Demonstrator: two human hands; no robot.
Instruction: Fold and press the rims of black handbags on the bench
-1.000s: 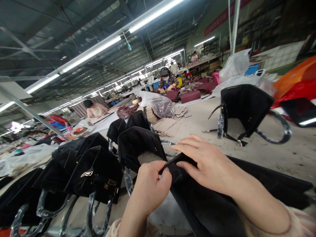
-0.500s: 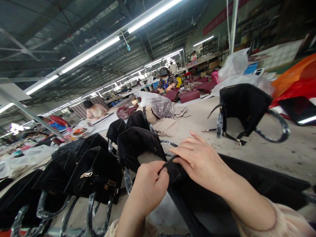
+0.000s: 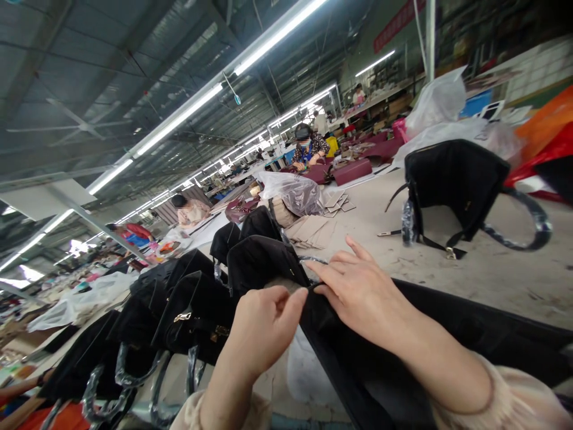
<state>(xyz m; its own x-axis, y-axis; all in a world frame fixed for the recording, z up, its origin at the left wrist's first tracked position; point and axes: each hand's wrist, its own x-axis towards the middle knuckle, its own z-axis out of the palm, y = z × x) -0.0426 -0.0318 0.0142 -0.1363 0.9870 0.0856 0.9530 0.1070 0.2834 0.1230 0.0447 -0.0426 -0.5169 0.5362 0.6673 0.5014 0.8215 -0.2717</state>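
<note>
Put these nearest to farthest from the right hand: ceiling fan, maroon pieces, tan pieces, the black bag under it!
1. Black bag, under the right hand.
2. Tan pieces, ahead, slightly left.
3. Maroon pieces, farther ahead.
4. Ceiling fan, overhead, far left.

Matt black, cloth-like material covers the near bag (image 3: 358,370) and the far bag (image 3: 461,179), whose curved handle (image 3: 539,224) wears glossy, wrinkled clear plastic. A clasp (image 3: 182,317) gleams in polished, gold-toned metal. The worktop (image 3: 367,233) looks dull and scuffed, its card pieces (image 3: 308,232) matt and papery, the sack (image 3: 293,191) filmy, crinkled plastic; soft gathered cloth forms a sleeve (image 3: 505,394).
</note>
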